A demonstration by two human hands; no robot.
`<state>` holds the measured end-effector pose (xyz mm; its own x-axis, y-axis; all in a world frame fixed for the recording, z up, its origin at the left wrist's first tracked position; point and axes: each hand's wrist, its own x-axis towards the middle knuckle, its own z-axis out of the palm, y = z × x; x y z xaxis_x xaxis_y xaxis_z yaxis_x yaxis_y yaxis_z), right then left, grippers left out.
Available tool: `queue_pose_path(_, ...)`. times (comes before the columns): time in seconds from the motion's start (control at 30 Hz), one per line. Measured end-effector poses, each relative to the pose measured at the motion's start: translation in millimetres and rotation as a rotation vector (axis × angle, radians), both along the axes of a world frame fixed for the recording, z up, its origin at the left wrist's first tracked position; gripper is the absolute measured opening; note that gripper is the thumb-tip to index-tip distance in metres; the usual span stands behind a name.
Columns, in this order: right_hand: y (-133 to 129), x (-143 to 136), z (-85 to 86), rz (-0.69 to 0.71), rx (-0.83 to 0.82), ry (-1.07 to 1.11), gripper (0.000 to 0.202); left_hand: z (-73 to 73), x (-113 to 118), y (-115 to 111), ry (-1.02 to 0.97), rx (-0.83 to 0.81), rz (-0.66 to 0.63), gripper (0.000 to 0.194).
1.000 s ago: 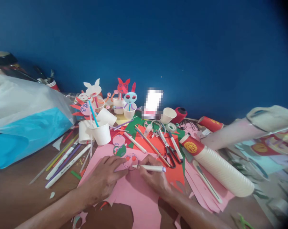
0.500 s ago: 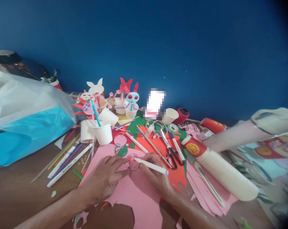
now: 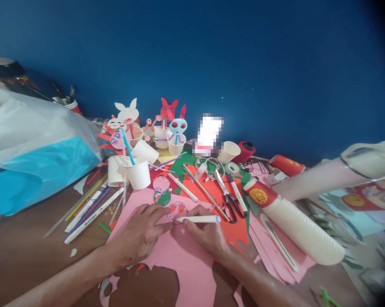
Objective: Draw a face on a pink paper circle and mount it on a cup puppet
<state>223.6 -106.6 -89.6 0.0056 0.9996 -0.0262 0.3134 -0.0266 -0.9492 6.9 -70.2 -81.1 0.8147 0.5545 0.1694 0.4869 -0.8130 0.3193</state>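
Note:
My right hand is closed around a white marker, its tip on the lower part of a round pink paper face. The face has drawn eyelashes and red eyes. My left hand lies open with fingers stretched out and thumb apart, touching the left side of the face. Under both hands spreads a pink paper sheet with a torn or cut lower edge. Just beyond the face lies a pink and green paper piece.
Black-handled scissors lie right, near a stack of paper cups. White cups and a cup with a blue rabbit figure stand behind. Several markers lie left, beside a plastic bag. A blurred screen stands near the blue wall.
The marker tip has moved from the right eye down to the lower part of the face, and the marker has turned nearly level. My left hand stays on the face.

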Motion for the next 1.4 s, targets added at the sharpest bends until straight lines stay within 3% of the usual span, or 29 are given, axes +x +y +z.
queue_pose_path(1.13,0.3,-0.7,3.8,0.017,0.041,-0.090,0.004,0.5,0.6,0.2,-0.012,0.026,-0.013,0.051)
queue_pose_path(1.4,2.2,0.7,3.0,-0.010,0.018,0.056,0.007,0.2,0.7,0.7,-0.001,0.019,-0.015,0.053)
